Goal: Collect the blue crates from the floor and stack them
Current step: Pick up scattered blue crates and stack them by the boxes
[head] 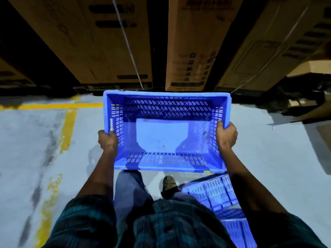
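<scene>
I hold an empty blue crate with slotted walls in front of me, above the floor, its open top facing me. My left hand grips its left rim and my right hand grips its right rim. Below and to the right, beside my legs, lies another blue crate, partly hidden by my right arm and body.
Tall cardboard boxes stand in a row just beyond the crate. The grey floor has yellow painted lines on the left. Dark clutter and flattened cardboard lie at the right. My foot shows under the crate.
</scene>
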{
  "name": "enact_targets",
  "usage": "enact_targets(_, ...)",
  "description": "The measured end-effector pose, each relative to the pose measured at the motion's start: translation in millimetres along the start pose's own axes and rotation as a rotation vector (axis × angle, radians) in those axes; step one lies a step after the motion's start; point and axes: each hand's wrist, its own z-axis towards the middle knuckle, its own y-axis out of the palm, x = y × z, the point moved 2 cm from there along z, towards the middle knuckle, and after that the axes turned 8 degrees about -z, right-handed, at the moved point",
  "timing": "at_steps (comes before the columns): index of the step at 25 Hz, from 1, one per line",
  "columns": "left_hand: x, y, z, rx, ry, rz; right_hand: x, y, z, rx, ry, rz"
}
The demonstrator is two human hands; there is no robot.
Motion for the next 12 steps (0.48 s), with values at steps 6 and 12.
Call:
enact_targets(6, 30, 53, 53, -0.03, -0.077, -0.03, -45, 49, 70, -0.135, -0.008, -0.003)
enact_targets(12, 16, 107, 133, -0.106, -0.142, 0.047, -69, 136, 109, -0.27, 0.124, -0.105)
